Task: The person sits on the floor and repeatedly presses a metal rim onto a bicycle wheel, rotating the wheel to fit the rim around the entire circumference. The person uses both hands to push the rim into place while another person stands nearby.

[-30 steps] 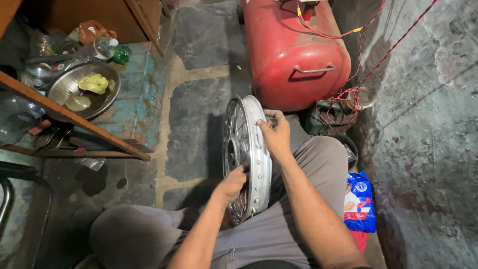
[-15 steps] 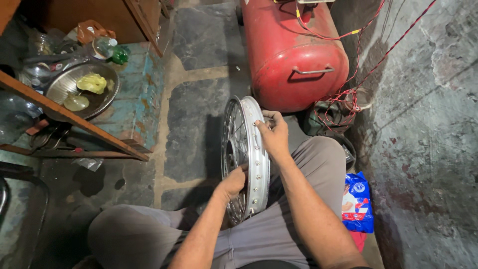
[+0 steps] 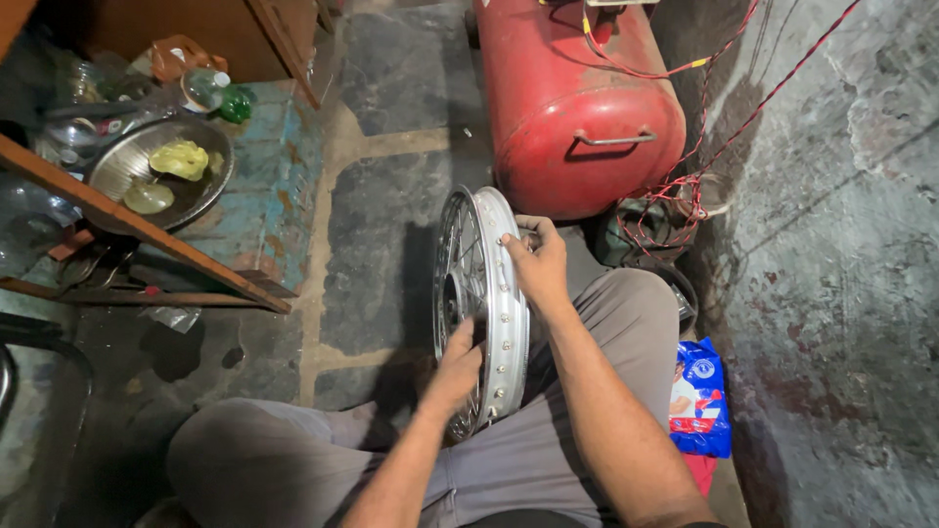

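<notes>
A silver spoked wheel rim stands upright on its edge between my knees, resting against my grey trousers. My left hand grips the near lower part of the rim, fingers curled in among the spokes. My right hand is closed over the top of the rim, thumb and fingers pinching at the rim's outer band; whether a small tool is in it I cannot tell.
A red air tank lies just beyond the wheel, with red wires trailing to a rough wall on the right. A metal bowl with scraps sits on a cluttered shelf at left. A blue packet lies by my right leg.
Both hands keep their hold on the rim; the left hand has shifted slightly along it. The view has drifted a little.
</notes>
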Action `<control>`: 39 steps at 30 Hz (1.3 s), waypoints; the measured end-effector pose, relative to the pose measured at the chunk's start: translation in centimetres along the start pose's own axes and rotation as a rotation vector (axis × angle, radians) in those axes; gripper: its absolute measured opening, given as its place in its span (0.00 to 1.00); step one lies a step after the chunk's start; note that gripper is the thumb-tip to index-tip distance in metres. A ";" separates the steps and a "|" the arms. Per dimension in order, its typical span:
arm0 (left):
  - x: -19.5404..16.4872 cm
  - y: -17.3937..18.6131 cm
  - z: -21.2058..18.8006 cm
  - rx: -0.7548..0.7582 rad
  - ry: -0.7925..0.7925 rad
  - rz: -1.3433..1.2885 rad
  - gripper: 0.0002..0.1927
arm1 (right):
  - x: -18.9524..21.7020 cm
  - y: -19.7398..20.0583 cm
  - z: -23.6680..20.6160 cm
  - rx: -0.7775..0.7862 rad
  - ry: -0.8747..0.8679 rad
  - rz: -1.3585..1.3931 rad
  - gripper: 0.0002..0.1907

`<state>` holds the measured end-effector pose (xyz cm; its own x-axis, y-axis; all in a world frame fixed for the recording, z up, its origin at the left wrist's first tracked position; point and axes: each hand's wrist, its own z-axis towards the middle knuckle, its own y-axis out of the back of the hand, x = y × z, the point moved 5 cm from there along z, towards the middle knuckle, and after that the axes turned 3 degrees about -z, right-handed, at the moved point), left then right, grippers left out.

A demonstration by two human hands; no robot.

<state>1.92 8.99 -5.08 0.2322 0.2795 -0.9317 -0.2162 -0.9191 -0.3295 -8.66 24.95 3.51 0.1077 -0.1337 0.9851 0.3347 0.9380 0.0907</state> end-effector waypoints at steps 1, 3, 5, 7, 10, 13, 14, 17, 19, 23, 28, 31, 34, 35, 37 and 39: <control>-1.1 0.5 -0.2 0.088 -0.062 0.005 0.29 | -0.1 0.0 0.0 -0.001 0.005 -0.003 0.16; -2.2 1.1 -0.5 0.258 -0.048 0.050 0.31 | -0.1 0.1 0.1 -0.007 0.022 -0.008 0.15; -2.3 1.5 -1.0 0.410 0.104 0.134 0.29 | -0.2 0.0 0.2 0.004 0.034 0.002 0.15; -2.5 1.4 -0.9 0.401 0.121 0.151 0.27 | -0.3 -0.1 0.1 0.014 0.020 0.020 0.15; -2.5 0.9 -1.2 0.377 0.175 0.135 0.26 | -0.4 0.0 -0.1 0.024 -0.007 0.057 0.15; -2.5 0.6 -1.4 0.397 0.188 0.096 0.27 | -0.2 0.1 -0.1 0.021 0.007 0.068 0.15; -2.5 0.7 -1.3 0.410 0.183 0.084 0.27 | -0.1 0.1 -0.1 0.015 0.004 0.056 0.15; -1.9 1.4 -1.0 0.380 0.157 0.124 0.28 | 0.0 0.1 -0.1 0.011 -0.008 0.034 0.15; -1.3 1.8 -0.8 0.406 0.168 0.167 0.22 | 0.1 0.1 -0.2 0.012 -0.014 0.019 0.15; -0.5 2.2 -0.7 0.402 0.219 0.269 0.14 | 0.0 0.2 -0.1 0.017 0.000 0.027 0.15; -1.8 1.4 -1.0 0.380 0.221 0.124 0.19 | -0.1 0.1 0.1 0.015 0.011 0.030 0.16; -1.8 1.3 -1.2 0.383 0.270 0.127 0.19 | -0.3 0.1 0.0 0.018 0.015 0.042 0.16; -1.1 1.6 -1.1 0.396 0.236 0.131 0.20 | -0.9 0.2 0.0 0.022 0.011 0.054 0.15; -0.9 1.7 -0.9 0.400 0.213 0.126 0.20 | -1.2 0.2 0.1 0.020 0.010 0.056 0.15; -0.6 2.1 -0.7 0.399 0.194 0.191 0.14 | -1.8 0.1 0.2 0.015 0.004 0.091 0.15; -0.6 2.5 -0.6 0.281 0.238 0.113 0.15 | -2.3 -0.2 0.4 0.018 0.000 0.156 0.15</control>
<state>1.79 6.36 -5.27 0.3983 0.0783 -0.9139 -0.4970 -0.8190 -0.2868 -9.33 25.23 1.27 0.1573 0.0141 0.9875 0.2969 0.9529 -0.0609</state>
